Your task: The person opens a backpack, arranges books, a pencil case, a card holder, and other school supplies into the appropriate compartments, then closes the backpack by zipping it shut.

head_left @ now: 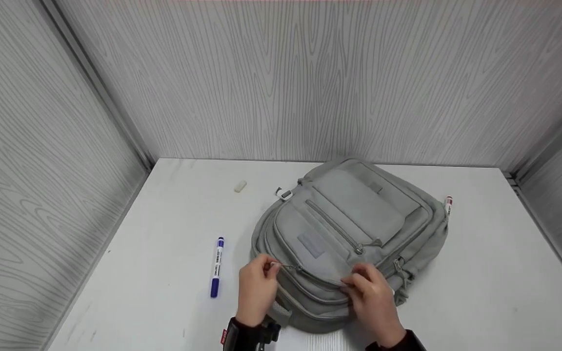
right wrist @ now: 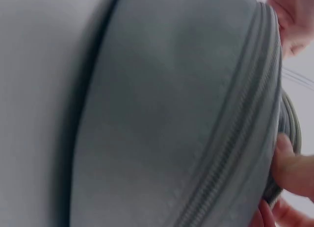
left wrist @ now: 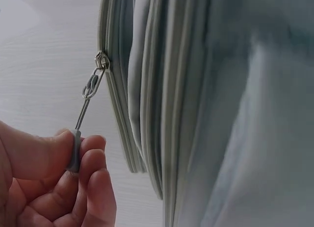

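Note:
A grey backpack (head_left: 339, 229) lies on the white table, its front pockets facing up. My left hand (head_left: 257, 287) pinches a zipper pull (left wrist: 76, 151) between thumb and fingers. The pull's cord is drawn taut from the metal zipper slider (left wrist: 101, 60) on the front pocket. With thumb and fingers, my right hand (head_left: 371, 297) grips the edge of the same pocket at the lower right. In the right wrist view a closed zipper track (right wrist: 225, 153) runs along the bag's side, with fingers (right wrist: 294, 175) of my right hand at the fabric edge.
Left of the bag lies a blue marker (head_left: 217, 267). Farther back are a small whitish eraser (head_left: 240, 186) and a white tag-like item (head_left: 284, 194) against the bag. A red-capped marker (head_left: 449, 204) shows at the bag's right side. Wood-patterned panels (head_left: 281, 78) wall the table.

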The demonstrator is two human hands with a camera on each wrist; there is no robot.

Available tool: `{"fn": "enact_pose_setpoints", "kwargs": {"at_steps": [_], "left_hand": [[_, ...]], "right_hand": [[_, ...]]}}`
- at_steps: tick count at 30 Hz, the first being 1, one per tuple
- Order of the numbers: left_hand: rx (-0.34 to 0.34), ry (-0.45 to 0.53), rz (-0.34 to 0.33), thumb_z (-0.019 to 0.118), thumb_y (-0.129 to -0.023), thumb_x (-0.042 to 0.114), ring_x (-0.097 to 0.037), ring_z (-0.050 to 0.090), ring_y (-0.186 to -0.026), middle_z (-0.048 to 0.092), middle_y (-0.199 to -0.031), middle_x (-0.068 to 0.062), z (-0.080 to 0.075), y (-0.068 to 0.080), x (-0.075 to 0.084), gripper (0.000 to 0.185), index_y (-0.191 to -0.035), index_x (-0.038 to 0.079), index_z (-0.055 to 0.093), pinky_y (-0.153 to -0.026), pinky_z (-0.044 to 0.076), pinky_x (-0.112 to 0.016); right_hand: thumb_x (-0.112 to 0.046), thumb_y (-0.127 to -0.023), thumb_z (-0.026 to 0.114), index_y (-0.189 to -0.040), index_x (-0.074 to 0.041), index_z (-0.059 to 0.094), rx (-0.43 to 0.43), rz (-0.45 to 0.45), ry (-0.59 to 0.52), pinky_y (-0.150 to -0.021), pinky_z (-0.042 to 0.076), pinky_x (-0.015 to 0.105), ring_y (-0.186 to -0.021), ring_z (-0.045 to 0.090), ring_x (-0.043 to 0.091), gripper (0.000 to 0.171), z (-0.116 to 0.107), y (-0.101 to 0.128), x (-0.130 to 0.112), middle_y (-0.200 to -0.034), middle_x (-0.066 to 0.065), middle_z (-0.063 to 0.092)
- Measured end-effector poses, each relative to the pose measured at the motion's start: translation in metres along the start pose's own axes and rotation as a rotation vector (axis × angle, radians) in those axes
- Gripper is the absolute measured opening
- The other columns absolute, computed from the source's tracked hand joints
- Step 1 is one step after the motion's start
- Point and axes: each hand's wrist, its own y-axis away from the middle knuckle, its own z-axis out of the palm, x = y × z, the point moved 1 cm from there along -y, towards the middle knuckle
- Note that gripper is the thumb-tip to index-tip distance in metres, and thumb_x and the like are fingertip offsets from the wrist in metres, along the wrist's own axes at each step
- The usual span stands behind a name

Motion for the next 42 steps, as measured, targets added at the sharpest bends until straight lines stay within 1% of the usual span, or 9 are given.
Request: {"fn": "enact_pose_setpoints", "kwargs": {"at_steps": [6, 13, 17, 26, 29, 34, 36, 40, 42], "left_hand": [[0.044, -0.021, -0.011, 0.069, -0.087, 0.002, -0.007, 0.052, -0.065, 0.065, -0.073, -0.004, -0.006, -0.004, -0.007, 0.007, -0.082, 0.005, 0.065, -0.062, 0.043, -0.022], [0.097, -0.050, 0.002, 0.070, -0.086, 0.002, -0.009, 0.054, -0.065, 0.066, -0.073, -0.005, -0.009, -0.008, -0.017, 0.007, -0.082, 0.005, 0.065, -0.062, 0.044, -0.023], [0.139, -0.065, 0.009, 0.070, -0.085, 0.000, -0.009, 0.053, -0.064, 0.064, -0.070, -0.004, -0.008, -0.008, -0.020, 0.008, -0.081, 0.005, 0.066, -0.061, 0.043, -0.024], [0.100, -0.027, -0.055, 0.070, -0.086, 0.000, -0.007, 0.051, -0.065, 0.063, -0.071, -0.003, -0.001, -0.001, -0.017, 0.009, -0.081, 0.005, 0.064, -0.063, 0.042, -0.022], [0.100, -0.015, -0.078, 0.069, -0.086, -0.001, -0.007, 0.052, -0.065, 0.063, -0.072, -0.002, 0.001, 0.003, -0.015, 0.009, -0.082, 0.005, 0.064, -0.063, 0.043, -0.023], [0.106, 0.013, -0.088, 0.069, -0.085, -0.003, -0.006, 0.054, -0.066, 0.064, -0.072, -0.002, 0.002, 0.008, -0.013, 0.010, -0.082, 0.005, 0.065, -0.064, 0.045, -0.022], [0.109, 0.023, -0.082, 0.069, -0.085, -0.003, -0.006, 0.055, -0.066, 0.064, -0.072, -0.002, 0.003, 0.011, -0.012, 0.010, -0.082, 0.006, 0.065, -0.064, 0.046, -0.023], [0.087, 0.051, -0.083, 0.068, -0.086, -0.003, -0.006, 0.057, -0.067, 0.065, -0.074, -0.003, 0.002, 0.015, -0.006, 0.009, -0.084, 0.005, 0.065, -0.065, 0.047, -0.022], [0.051, 0.078, -0.090, 0.068, -0.088, -0.002, -0.005, 0.056, -0.067, 0.064, -0.075, -0.003, 0.001, 0.017, -0.001, 0.008, -0.084, 0.006, 0.065, -0.065, 0.047, -0.022]], "right_hand": [[0.008, -0.058, 0.087, -0.078, -0.012, 0.070, -0.021, -0.052, -0.072, -0.076, 0.048, 0.019, -0.083, 0.061, 0.014, 0.033, -0.011, 0.000, 0.013, -0.095, 0.004, 0.063], [0.012, -0.061, 0.084, -0.082, -0.015, 0.071, -0.073, -0.082, -0.130, -0.080, 0.045, 0.012, -0.087, 0.060, 0.016, 0.037, -0.029, 0.001, 0.035, -0.099, 0.005, 0.063], [0.015, -0.063, 0.081, -0.083, -0.018, 0.072, -0.102, -0.036, -0.111, -0.084, 0.042, 0.006, -0.092, 0.061, 0.017, 0.039, -0.041, 0.003, 0.050, -0.103, 0.005, 0.063], [0.015, -0.061, 0.083, -0.083, -0.014, 0.076, -0.058, 0.095, 0.023, -0.090, 0.037, 0.007, -0.101, 0.056, 0.023, 0.037, -0.052, 0.006, 0.070, -0.112, 0.015, 0.062], [0.017, -0.061, 0.082, -0.086, -0.012, 0.076, -0.052, 0.173, 0.025, -0.089, 0.036, 0.011, -0.104, 0.054, 0.024, 0.038, -0.051, 0.008, 0.063, -0.115, 0.017, 0.061], [0.019, -0.066, 0.072, -0.095, -0.009, 0.073, -0.081, 0.254, -0.003, -0.097, 0.033, 0.041, -0.115, 0.047, 0.035, 0.040, -0.053, 0.005, 0.034, -0.122, 0.021, 0.056], [0.018, -0.064, 0.069, -0.097, -0.009, 0.072, -0.073, 0.220, -0.026, -0.095, 0.030, 0.049, -0.116, 0.044, 0.036, 0.043, -0.051, 0.002, 0.017, -0.123, 0.020, 0.055], [0.008, -0.063, 0.078, -0.101, -0.012, 0.072, -0.032, 0.087, -0.002, -0.092, 0.032, 0.049, -0.114, 0.048, 0.032, 0.043, -0.034, -0.002, -0.021, -0.120, 0.013, 0.060], [-0.001, -0.063, 0.085, -0.105, -0.013, 0.071, -0.039, 0.060, 0.040, -0.091, 0.035, 0.049, -0.111, 0.052, 0.029, 0.045, -0.021, -0.003, -0.036, -0.118, 0.008, 0.062]]}}
